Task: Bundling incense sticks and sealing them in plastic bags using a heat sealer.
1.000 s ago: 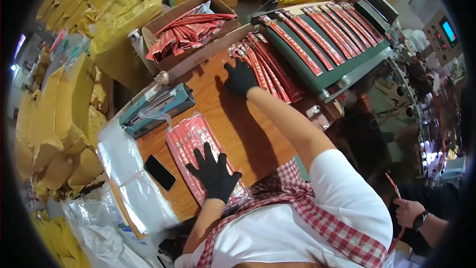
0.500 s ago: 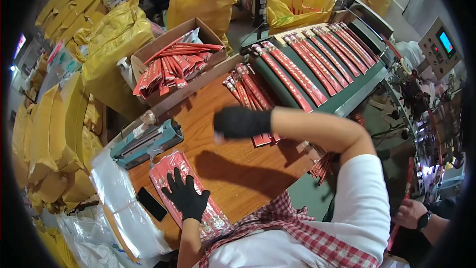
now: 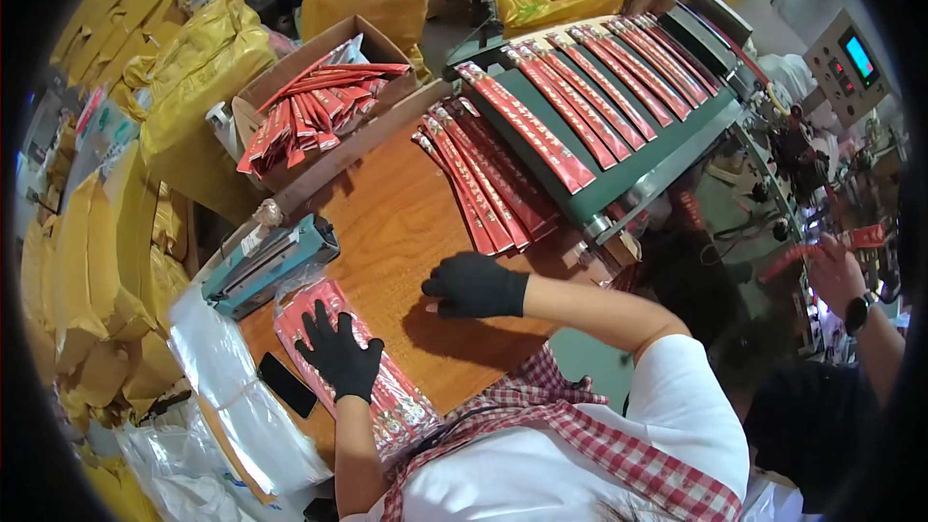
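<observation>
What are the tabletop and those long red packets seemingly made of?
The tabletop looks like wood or wood-look laminate: orange-brown with a grain and a soft sheen. The long red packets look like glossy plastic or foil film, judging by their shine. The left hand presses a clear-wrapped bundle of packets.

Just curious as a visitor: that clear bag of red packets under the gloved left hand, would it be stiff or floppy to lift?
Probably floppy: the clear bag of red packets lies flat and crinkled under the left hand. Its glossy film looks slippery on the wooden table. The long thin packets might shift inside, and it won't roll.
</observation>
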The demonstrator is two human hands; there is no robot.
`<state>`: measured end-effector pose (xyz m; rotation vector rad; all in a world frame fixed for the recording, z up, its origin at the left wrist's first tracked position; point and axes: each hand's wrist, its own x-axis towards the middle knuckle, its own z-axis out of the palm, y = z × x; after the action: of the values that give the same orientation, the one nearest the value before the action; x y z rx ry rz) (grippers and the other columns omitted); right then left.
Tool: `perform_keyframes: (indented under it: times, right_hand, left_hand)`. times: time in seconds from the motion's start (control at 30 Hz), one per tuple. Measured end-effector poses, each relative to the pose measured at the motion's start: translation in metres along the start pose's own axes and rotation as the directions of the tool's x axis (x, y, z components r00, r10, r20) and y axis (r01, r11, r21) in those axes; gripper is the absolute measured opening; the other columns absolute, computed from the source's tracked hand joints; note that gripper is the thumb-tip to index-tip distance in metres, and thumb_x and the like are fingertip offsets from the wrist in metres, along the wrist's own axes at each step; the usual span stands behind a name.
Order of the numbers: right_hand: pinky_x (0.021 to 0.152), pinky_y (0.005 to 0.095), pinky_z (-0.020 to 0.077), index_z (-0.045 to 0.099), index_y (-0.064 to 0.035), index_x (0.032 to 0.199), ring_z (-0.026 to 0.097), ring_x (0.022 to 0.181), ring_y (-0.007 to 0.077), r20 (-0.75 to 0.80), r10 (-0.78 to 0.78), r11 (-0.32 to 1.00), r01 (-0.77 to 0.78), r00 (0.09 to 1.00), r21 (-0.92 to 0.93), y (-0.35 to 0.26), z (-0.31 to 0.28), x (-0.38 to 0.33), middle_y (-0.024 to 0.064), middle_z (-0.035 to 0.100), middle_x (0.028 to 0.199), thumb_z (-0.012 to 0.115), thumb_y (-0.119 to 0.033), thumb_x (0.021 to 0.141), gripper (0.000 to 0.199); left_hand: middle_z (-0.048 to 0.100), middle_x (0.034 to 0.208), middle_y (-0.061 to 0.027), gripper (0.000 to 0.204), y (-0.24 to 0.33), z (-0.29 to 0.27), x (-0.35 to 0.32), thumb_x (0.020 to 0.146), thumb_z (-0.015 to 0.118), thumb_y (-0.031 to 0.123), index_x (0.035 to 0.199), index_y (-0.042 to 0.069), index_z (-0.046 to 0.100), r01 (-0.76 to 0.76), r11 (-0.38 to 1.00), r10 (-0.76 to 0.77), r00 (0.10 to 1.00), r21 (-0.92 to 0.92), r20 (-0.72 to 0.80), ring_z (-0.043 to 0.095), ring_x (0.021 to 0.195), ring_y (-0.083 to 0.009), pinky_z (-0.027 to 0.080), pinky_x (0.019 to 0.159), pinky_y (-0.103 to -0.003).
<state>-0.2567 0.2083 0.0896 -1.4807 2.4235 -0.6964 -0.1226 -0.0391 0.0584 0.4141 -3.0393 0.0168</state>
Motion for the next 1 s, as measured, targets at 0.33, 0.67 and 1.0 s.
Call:
perform_keyframes:
  times: [0.33,0.67,1.0]
  right_hand:
    - [0.065,0.0438,0.0456,0.056,-0.0058,0.090,0.058,0.075,0.0335,-0.779,0.588,0.784,-0.392,0.219,0.482,0.093,0.099,-0.155,0.0136,0.056,0.077,0.061,-0.019,0.084,0.015]
    - [0.093,0.0418,0.0474,0.056,-0.0007,0.126,0.059,0.112,0.0329,-0.420,0.860,0.498,-0.656,0.289,0.567,0.128,0.047,-0.074,0.0161,0.062,0.121,0.062,-0.044,0.090,0.056]
    - [0.100,0.0454,0.0439,0.047,-0.0079,0.137,0.047,0.126,0.0405,-0.614,0.548,0.824,-0.491,0.568,0.281,0.100,0.068,-0.032,0.0211,0.044,0.143,0.071,-0.029,0.079,0.066]
  left_hand:
    - [0.020,0.159,-0.0183,0.074,-0.007,0.012,0.031,0.077,0.071,0.036,0.139,0.005,0.045,-0.040,0.999,0.037,0.987,0.017,0.156,0.016,0.148,-0.0324,0.011,0.116,-0.058]
    - [0.011,0.160,-0.0226,0.092,0.099,0.059,0.116,0.093,0.050,0.061,0.153,0.001,0.016,0.018,0.862,0.099,0.974,-0.507,0.202,0.002,0.150,-0.0350,0.001,0.117,-0.055]
    - [0.040,0.141,-0.0260,0.107,0.190,0.058,0.155,0.077,0.068,0.068,0.150,0.001,0.027,0.245,0.701,-0.095,0.963,-0.670,0.253,0.033,0.133,-0.0434,0.033,0.107,-0.051]
